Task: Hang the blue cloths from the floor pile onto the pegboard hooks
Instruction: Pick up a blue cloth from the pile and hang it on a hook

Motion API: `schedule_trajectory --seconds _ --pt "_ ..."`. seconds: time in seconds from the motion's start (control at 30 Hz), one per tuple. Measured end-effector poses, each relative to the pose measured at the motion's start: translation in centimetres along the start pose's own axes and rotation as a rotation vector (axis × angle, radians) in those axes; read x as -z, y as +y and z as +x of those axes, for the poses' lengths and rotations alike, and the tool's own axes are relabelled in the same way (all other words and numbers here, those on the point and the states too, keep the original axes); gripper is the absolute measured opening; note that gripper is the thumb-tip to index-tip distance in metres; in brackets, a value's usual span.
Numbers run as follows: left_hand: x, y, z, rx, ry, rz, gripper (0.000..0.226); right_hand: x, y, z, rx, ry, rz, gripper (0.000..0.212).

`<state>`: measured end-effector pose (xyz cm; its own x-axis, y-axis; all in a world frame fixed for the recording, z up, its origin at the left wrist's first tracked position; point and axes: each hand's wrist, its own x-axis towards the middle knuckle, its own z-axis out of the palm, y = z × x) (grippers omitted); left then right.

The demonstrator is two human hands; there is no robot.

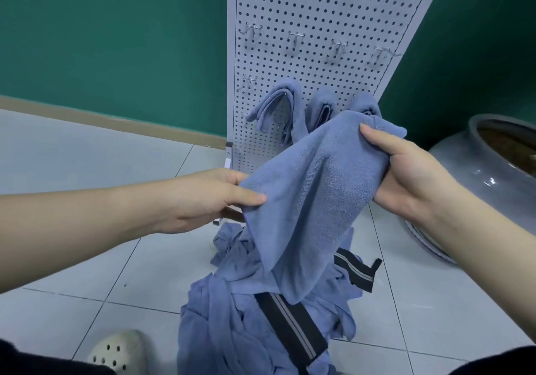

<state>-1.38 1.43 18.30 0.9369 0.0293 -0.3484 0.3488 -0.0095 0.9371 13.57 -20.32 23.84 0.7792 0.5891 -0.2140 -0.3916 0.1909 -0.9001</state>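
Your left hand (pixel 208 197) pinches one edge and your right hand (pixel 406 168) grips the bunched top of the soft blue terry cloth (pixel 307 200), hanging limp between your fingers above the floor pile (pixel 261 316), so a thick bunch could slip off the bare metal hooks (pixel 295 38) beyond your fingertips.

Left grip (pixel 214 197) and right grip (pixel 406 171) both raised, pinching.

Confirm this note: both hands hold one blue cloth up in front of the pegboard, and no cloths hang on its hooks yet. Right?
Not quite. The head view shows blue cloths already hanging on the pegboard. The rest stands: the left hand and right hand hold one blue cloth up before it.
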Motion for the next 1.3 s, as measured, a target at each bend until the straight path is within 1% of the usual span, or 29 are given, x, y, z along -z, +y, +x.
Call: schedule_trajectory --seconds 0.07,0.13,0.2,0.23,0.3,0.37,0.43,0.53,0.63,0.73,0.8,0.83,0.9,0.93,0.97,1.07,1.1,1.13,1.2,1.27,1.3 --pt "-0.1 0.1 0.1 -0.026 0.073 -0.106 0.023 0.4 -0.1 0.3 0.022 0.032 -0.083 0.024" --pt "-0.1 0.3 0.2 -0.037 0.161 -0.208 0.027 1.1 -0.2 0.7 0.062 0.096 -0.29 0.022" --pt "0.2 0.5 0.2 -0.042 0.264 -0.221 0.028 1.7 -0.2 1.0 0.071 0.129 -0.517 0.024" --pt "0.5 0.6 0.2 -0.044 0.3 -0.202 0.028 1.9 -0.1 1.2 0.037 0.132 -0.587 0.027" --pt "0.8 0.8 0.0 -0.042 0.348 -0.165 0.028 2.2 0.1 1.2 -0.08 0.112 -0.65 0.035" --pt "1.0 0.9 -0.1 -0.029 0.388 -0.173 0.028 2.4 0.3 1.3 -0.173 0.075 -0.635 0.039" --pt "1.2 1.2 -0.2 -0.014 0.421 -0.195 0.028 2.5 0.2 1.3 -0.246 0.031 -0.558 0.034" --pt "1.8 1.5 -0.3 -0.017 0.441 -0.231 0.03 3.0 -0.4 1.1 -0.349 -0.093 -0.427 0.029" --pt "3.0 1.8 -0.4 -0.045 0.509 -0.281 0.03 3.9 -1.0 1.2 -0.359 -0.23 -0.422 0.037" --pt "4.3 2.3 -0.6 -0.071 0.558 -0.33 0.029 4.7 -1.1 1.5 -0.355 -0.314 -0.455 0.04" --pt "4.8 2.7 -0.8 -0.088 0.571 -0.346 0.028 5.0 -0.8 1.9 -0.331 -0.298 -0.486 0.047" --pt "5.1 2.8 -0.8 -0.098 0.567 -0.343 0.029 5.2 -0.6 2.2 -0.309 -0.268 -0.505 0.055" --pt "5.3 3.0 -1.0 -0.11 0.553 -0.335 0.032 5.2 -0.2 2.6 -0.249 -0.187 -0.551 0.081" --pt "5.4 3.0 -1.1 -0.111 0.548 -0.338 0.033 5.0 0.0 2.6 -0.216 -0.14 -0.558 0.088" --pt "5.5 3.1 -1.1 -0.112 0.543 -0.342 0.034 4.7 0.2 2.6 -0.185 -0.084 -0.54 0.085" --pt "5.4 3.1 -1.3 -0.132 0.497 -0.333 0.036 3.9 0.4 2.9 -0.203 0.079 -0.293 0.05" --pt "5.3 3.2 -1.3 -0.141 0.485 -0.329 0.036 3.7 0.3 3.0 -0.217 0.106 -0.207 0.043" --pt "5.2 3.2 -1.3 -0.147 0.482 -0.326 0.036 3.5 0.2 3.0 -0.219 0.108 -0.133 0.038" --pt "5.1 3.2 -1.0 -0.161 0.485 -0.326 0.038 3.2 -0.1 3.0 -0.193 0.078 -0.044 0.036" --pt "5.2 3.1 -1.0 -0.177 0.471 -0.326 0.041 3.2 -0.3 3.1 -0.158 0.043 -0.025 0.036" --pt "5.3 3.1 -1.0 -0.191 0.449 -0.315 0.041 3.3 -0.3 3.2 -0.137 0.025 -0.025 0.031"
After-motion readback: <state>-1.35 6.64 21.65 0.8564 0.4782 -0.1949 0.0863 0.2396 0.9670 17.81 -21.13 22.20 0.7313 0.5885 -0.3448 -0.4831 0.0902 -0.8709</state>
